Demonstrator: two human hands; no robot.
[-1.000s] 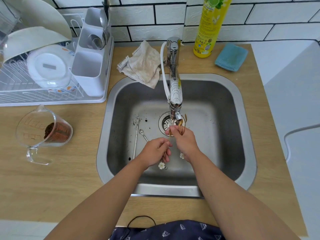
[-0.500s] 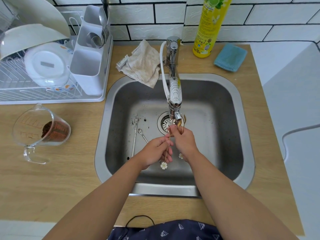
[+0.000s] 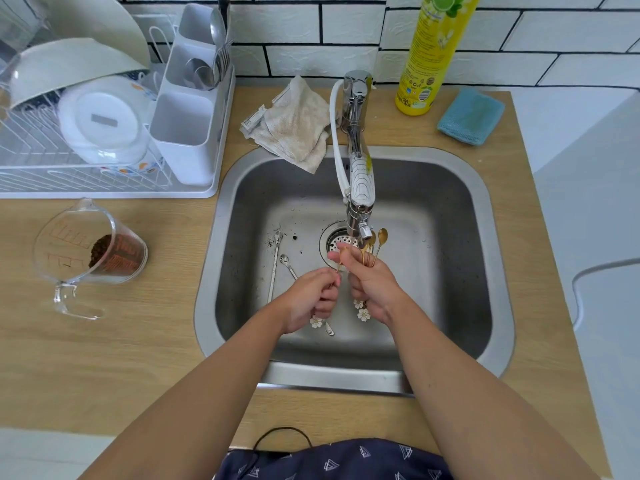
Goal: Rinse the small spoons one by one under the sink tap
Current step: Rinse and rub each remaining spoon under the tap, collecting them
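Over the steel sink (image 3: 460,174), my right hand (image 3: 372,284) grips a bunch of small gold spoons (image 3: 375,242) with white flower ends; their bowls point up just under the tap spout (image 3: 360,228). My left hand (image 3: 313,299) pinches the handle of one gold spoon (image 3: 316,321), and my right fingertips touch its bowl end near the drain (image 3: 341,242). Two silver spoons (image 3: 275,268) lie on the sink floor to the left. I cannot make out a water stream.
A white dish rack (image 3: 104,133) with plates and a cutlery holder stands at the back left. A glass measuring jug (image 3: 90,254) with brown grounds sits left of the sink. A crumpled cloth (image 3: 294,126), yellow detergent bottle (image 3: 429,53) and blue sponge (image 3: 471,116) lie behind it.
My hands stay under the spout; the left hand has shifted slightly along the single spoon's handle. The bunch in my right hand has barely moved.
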